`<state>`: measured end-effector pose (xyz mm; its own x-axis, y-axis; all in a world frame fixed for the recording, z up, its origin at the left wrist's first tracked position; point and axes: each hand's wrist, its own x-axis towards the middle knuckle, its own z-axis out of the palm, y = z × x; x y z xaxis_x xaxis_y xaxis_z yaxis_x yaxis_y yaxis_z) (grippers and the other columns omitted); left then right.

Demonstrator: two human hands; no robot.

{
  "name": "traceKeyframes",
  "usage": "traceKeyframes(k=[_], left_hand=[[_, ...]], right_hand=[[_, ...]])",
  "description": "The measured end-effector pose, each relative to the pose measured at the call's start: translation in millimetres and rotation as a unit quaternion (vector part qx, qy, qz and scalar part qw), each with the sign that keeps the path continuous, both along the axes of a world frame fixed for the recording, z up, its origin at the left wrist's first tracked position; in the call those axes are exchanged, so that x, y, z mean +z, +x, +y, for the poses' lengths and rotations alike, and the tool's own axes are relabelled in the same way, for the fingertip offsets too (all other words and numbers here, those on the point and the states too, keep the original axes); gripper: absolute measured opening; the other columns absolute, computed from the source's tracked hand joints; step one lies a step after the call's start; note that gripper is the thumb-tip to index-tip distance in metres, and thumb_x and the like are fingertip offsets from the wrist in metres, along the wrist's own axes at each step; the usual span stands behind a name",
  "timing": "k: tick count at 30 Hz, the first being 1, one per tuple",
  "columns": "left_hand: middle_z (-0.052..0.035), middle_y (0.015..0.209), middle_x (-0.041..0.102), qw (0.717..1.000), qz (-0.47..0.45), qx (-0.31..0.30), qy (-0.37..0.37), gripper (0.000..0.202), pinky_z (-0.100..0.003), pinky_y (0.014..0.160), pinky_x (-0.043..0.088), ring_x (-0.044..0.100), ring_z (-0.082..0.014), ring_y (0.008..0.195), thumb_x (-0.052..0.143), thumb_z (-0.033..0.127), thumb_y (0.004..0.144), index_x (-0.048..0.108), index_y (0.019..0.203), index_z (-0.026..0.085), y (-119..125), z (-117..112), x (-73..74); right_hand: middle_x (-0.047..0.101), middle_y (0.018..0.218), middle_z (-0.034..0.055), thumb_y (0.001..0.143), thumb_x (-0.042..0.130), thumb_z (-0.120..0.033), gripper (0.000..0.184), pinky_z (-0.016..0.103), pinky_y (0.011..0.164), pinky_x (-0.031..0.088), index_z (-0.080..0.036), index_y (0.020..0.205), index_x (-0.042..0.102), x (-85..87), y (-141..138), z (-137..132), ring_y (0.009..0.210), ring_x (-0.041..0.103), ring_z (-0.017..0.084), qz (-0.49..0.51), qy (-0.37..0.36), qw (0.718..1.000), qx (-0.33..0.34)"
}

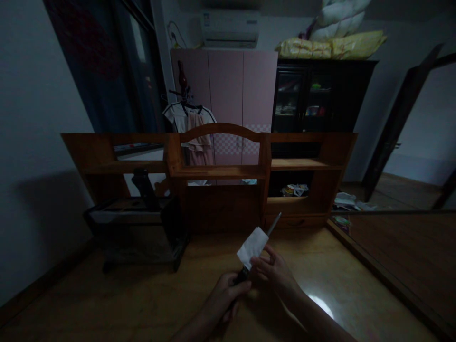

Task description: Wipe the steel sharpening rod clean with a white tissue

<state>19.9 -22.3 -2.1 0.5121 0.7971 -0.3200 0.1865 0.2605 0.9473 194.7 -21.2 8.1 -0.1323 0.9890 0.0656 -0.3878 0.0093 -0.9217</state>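
My left hand is closed round the dark handle of what looks like a screwdriver. Its slim metal shaft points up and away to the right. A white tissue lies around or against the middle of the shaft, so that part is hidden. With thumb and fingers, my right hand pinches the tissue at its lower right edge. Both hands are above the light wooden surface, close to each other.
Ahead stands a wooden shelf unit with several compartments. A dark-framed heater-like appliance is at the left. A raised wooden edge runs along the right. Behind are a pink wardrobe and a black cabinet.
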Motion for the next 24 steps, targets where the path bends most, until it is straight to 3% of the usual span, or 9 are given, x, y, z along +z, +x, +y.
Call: traceKeyframes(k=[11, 18, 24], left_hand=[[0.0006, 0.044, 0.042, 0.999, -0.033, -0.014, 0.025, 0.051, -0.019, 0.030, 0.017, 0.027, -0.0081, 0.029, 0.049, 0.054, 0.078, 0.050, 0.095, 0.006, -1.2, 0.4, -1.3], [0.0002, 0.043, 0.042, 0.999, -0.028, -0.021, 0.024, 0.050, -0.018, 0.029, 0.018, 0.029, -0.0087, 0.029, 0.050, 0.052, 0.078, 0.051, 0.100, 0.007, -1.4, 0.0, 6.0], [0.0007, 0.046, 0.043, 0.999, -0.032, -0.018, 0.021, 0.053, -0.018, 0.029, 0.018, 0.029, -0.0078, 0.029, 0.050, 0.054, 0.078, 0.051, 0.104, 0.008, -1.4, -0.2, 3.2]], right_hand=[[0.057, 0.082, 0.0105, 0.082, 0.066, -0.032, 0.033, 0.024, 0.065, 0.040, -0.010, 0.094, 0.045, 1.1, 3.9, 0.5, 0.071, 0.054, 0.016, -0.009, -0.006, 1.000, 0.018], [0.056, 0.079, 0.0084, 0.079, 0.068, -0.031, 0.027, 0.022, 0.065, 0.041, -0.010, 0.089, 0.055, -3.3, 5.6, 5.0, 0.070, 0.054, 0.015, 0.023, -0.019, 1.000, 0.008], [0.055, 0.089, 0.0114, 0.081, 0.066, -0.025, 0.024, 0.027, 0.071, 0.041, -0.009, 0.096, 0.057, -6.8, 4.4, 4.2, 0.079, 0.054, 0.018, 0.056, -0.029, 0.998, 0.005]])
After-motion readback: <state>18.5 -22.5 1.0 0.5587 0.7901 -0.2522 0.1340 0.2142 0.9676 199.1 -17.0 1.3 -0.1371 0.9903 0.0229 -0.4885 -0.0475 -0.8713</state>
